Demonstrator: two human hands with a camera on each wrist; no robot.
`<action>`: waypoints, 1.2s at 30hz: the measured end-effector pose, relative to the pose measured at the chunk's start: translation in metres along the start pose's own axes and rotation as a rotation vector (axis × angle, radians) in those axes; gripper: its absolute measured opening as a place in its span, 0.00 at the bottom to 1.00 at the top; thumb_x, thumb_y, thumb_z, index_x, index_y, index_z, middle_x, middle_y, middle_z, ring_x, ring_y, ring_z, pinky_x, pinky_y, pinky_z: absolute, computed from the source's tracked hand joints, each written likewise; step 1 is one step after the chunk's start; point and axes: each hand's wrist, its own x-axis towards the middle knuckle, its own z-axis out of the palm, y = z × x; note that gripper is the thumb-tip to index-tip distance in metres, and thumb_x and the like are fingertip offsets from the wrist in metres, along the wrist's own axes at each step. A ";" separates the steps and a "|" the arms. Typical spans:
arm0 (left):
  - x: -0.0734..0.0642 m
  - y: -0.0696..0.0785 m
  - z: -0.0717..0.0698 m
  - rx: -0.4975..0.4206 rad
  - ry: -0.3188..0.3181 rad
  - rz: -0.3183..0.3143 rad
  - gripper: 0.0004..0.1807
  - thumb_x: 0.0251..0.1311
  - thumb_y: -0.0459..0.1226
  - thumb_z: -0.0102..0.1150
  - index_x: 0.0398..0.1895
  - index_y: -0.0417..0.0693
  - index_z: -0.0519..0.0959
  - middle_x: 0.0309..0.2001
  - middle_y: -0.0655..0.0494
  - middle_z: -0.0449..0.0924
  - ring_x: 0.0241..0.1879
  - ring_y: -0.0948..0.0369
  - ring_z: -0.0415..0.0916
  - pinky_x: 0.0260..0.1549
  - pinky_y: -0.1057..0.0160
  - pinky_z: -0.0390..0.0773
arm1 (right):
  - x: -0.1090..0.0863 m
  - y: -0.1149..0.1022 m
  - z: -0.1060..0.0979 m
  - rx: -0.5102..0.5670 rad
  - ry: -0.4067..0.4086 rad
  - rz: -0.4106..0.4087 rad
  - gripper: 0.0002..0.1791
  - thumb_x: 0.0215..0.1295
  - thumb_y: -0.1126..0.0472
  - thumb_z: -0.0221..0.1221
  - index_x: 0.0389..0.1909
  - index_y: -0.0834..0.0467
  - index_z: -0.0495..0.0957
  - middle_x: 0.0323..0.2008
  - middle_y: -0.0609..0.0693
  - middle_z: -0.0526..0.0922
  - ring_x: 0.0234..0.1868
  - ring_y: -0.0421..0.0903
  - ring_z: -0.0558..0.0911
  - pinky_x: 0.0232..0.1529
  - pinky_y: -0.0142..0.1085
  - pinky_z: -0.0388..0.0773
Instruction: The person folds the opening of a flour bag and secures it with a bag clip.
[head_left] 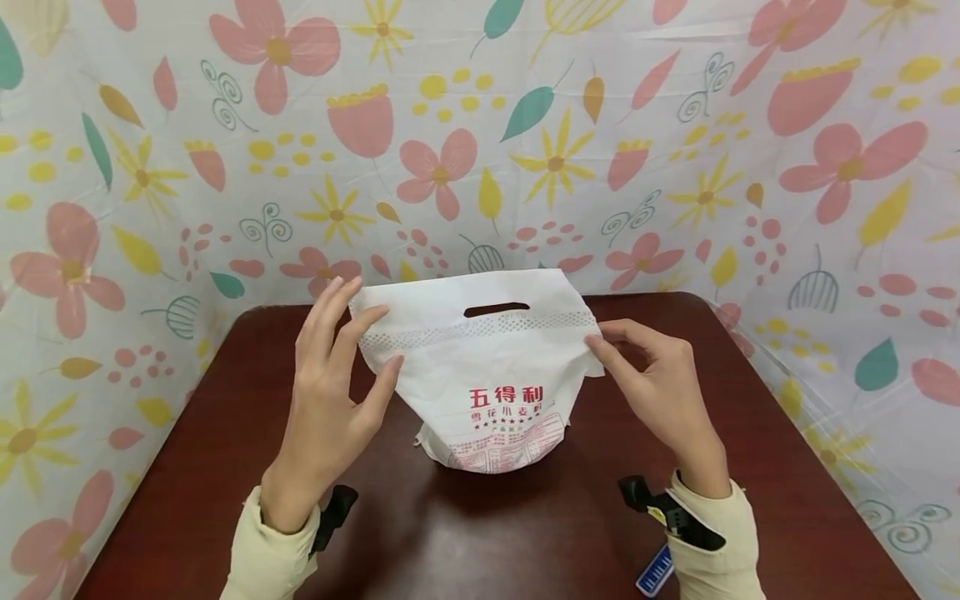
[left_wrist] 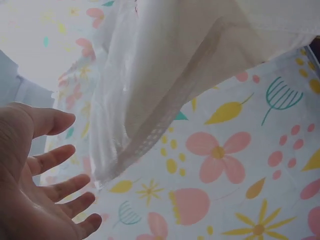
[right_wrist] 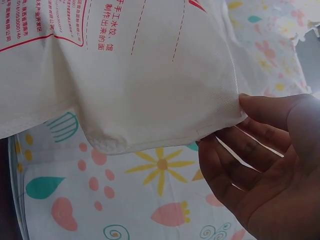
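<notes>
A white flour bag with red Chinese print and a cut-out slot handle stands on the table, its top edge spread wide. At its upper right edge my right hand pinches the fabric between thumb and fingers; the right wrist view shows this grip on the bag's corner. Beside the upper left edge is my left hand, fingers spread and loosely bent. In the left wrist view a gap separates that hand from the bag's corner. The bag's inside is hidden.
The dark reddish-brown table has rounded far corners. A flower-patterned curtain surrounds it at the back and sides. A small blue and white object lies by the right sleeve, partly covered by it.
</notes>
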 end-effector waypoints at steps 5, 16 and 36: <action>0.004 0.007 0.003 -0.011 -0.037 0.051 0.23 0.63 0.35 0.62 0.61 0.39 0.77 0.70 0.40 0.69 0.73 0.41 0.62 0.73 0.40 0.55 | 0.000 0.000 -0.002 0.007 0.011 -0.001 0.07 0.65 0.68 0.67 0.42 0.57 0.88 0.35 0.48 0.89 0.37 0.30 0.83 0.34 0.20 0.76; 0.007 0.012 0.011 -0.001 -0.084 0.104 0.21 0.63 0.34 0.61 0.59 0.39 0.78 0.68 0.39 0.71 0.71 0.42 0.63 0.72 0.39 0.57 | 0.000 0.000 0.000 0.012 0.004 0.002 0.07 0.65 0.68 0.67 0.42 0.57 0.88 0.35 0.48 0.88 0.36 0.30 0.83 0.34 0.20 0.76; 0.037 0.014 0.033 0.016 -0.187 0.195 0.22 0.63 0.33 0.65 0.60 0.40 0.76 0.70 0.42 0.69 0.72 0.45 0.64 0.75 0.42 0.53 | 0.001 0.000 0.000 0.026 -0.011 0.000 0.07 0.67 0.69 0.65 0.43 0.58 0.87 0.37 0.49 0.89 0.36 0.31 0.83 0.34 0.20 0.77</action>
